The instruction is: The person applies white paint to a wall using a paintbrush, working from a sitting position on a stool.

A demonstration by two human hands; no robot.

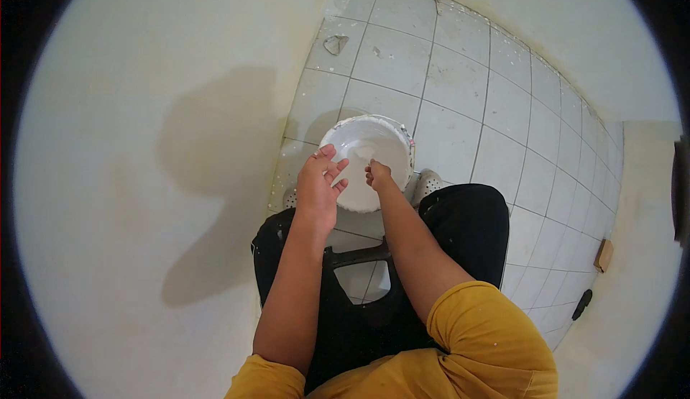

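Note:
A white bucket (pixel 408 147) with a wire handle stands on the floor between my feet, its rim crusted with dried white material. Inside it lies an off-white, paint-like substance (pixel 357 193). My left hand (pixel 317 182) hovers over the bucket's left side, palm turned inward and fingers spread, holding nothing. Over the middle of the bucket is my right hand (pixel 378 175), its fingers curled together. A small pale shape shows just beyond those fingers; whether it is a held tool or part of the bucket's contents is unclear.
Beneath me is a black stool (pixel 357 256) with an opening in its seat. Light clogs (pixel 428 184) flank the bucket. A pale wall (pixel 144 147) rises close on my left. White-spattered floor tiles (pixel 460 68) spread ahead; a brown block (pixel 603 255) and a dark object (pixel 582 304) lie far right.

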